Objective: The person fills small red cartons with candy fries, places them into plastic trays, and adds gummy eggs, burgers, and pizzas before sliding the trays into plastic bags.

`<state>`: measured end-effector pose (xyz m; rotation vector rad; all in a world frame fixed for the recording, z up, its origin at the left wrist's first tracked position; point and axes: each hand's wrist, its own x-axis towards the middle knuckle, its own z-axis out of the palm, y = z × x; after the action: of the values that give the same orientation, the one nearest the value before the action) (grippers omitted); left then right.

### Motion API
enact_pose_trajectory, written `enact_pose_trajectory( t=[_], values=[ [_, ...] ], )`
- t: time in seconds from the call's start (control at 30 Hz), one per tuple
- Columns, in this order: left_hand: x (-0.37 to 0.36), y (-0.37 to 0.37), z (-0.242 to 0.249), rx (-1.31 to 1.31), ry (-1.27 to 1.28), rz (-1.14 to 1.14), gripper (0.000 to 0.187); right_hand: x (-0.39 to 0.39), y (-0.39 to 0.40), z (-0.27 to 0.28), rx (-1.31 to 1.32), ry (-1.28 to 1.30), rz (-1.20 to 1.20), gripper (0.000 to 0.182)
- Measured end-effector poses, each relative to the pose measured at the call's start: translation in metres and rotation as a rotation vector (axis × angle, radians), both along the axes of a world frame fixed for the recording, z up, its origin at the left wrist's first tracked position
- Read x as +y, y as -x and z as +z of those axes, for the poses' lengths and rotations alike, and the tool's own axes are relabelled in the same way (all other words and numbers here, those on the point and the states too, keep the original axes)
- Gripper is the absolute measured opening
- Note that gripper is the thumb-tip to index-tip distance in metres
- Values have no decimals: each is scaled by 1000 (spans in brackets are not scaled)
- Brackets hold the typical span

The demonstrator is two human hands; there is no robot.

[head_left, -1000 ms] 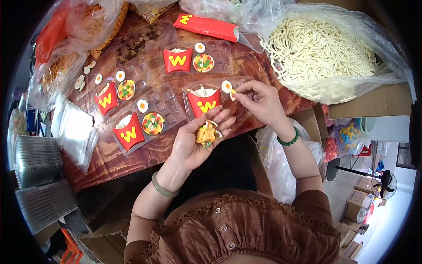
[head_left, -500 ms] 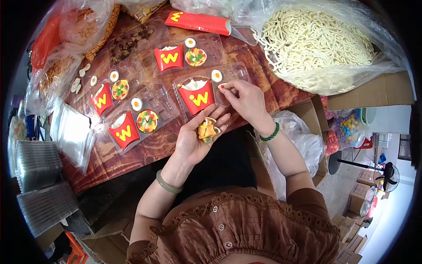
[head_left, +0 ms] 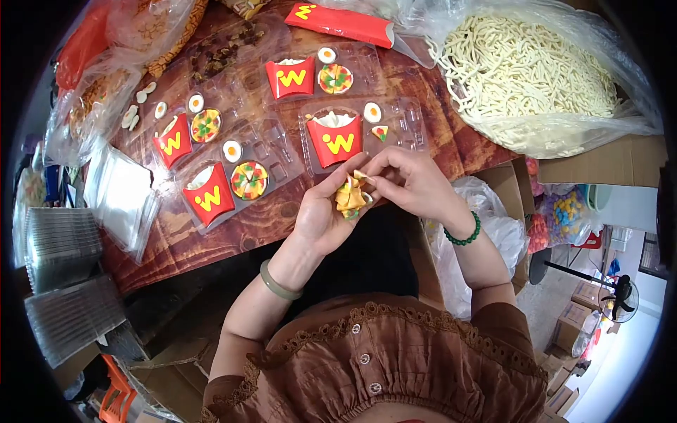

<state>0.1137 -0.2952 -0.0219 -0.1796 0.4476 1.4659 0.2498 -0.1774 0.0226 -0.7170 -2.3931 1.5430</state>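
My left hand (head_left: 321,218) is cupped palm up around several toy pizza slices (head_left: 349,199), their tan undersides mostly showing. My right hand (head_left: 416,183) pinches one toy slice (head_left: 360,175) between thumb and fingers, just over the pile in my left palm. Beyond my hands lies a clear blister tray (head_left: 416,134) with a red toy fries box (head_left: 335,137), a toy fried egg (head_left: 372,112) and a single pizza slice (head_left: 379,132). Another tray to the left holds a fries box (head_left: 209,194), an egg (head_left: 232,150) and a round pizza (head_left: 249,180) made of slices.
Two more filled trays hold a fries box (head_left: 290,77) and a fries box (head_left: 172,144). A plastic bag of cream-coloured strands (head_left: 529,67) sits at the back right. Flat red cartons (head_left: 340,25) lie at the back. Stacked clear trays (head_left: 63,243) stand left; a cardboard box (head_left: 502,194) is right.
My right hand has come back from the near tray to my left palm. A pizza slice now lies in that tray, and my right hand pinches another one. The view has shifted slightly.
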Motion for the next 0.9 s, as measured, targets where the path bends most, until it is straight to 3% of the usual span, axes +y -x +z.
enact_pose_trajectory(
  t=[0.03,0.1,0.17,0.23,0.3,0.37,0.47,0.57,0.7,0.77,0.9],
  values=[
    [0,1,1,0,9,-14,40,1,-1,0,-3,-1,-2,4],
    [0,4,7,-12,5,-28,39,7,-3,-2,157,288,-156,4],
    [-1,4,7,-35,17,-30,37,22,-3,5,89,214,-189,4],
    [0,4,5,-34,32,-29,37,39,-1,4,-59,-171,-107,7],
    [0,3,5,-34,47,-23,37,51,7,-7,-56,-271,-72,10],
    [1,3,5,-25,61,-16,36,60,18,-28,31,-580,40,11],
    [2,2,6,-18,71,-11,37,56,20,-19,-25,-375,-101,13],
    [2,3,8,-22,62,-11,37,51,11,-18,-33,-356,-83,14],
    [3,3,6,-19,68,-28,37,50,8,-38,143,-508,-25,13],
    [3,4,6,-13,64,-23,37,50,12,-42,207,-718,-42,12],
    [3,3,5,-21,58,-11,37,41,12,-36,132,-553,-170,12]
  ],
)
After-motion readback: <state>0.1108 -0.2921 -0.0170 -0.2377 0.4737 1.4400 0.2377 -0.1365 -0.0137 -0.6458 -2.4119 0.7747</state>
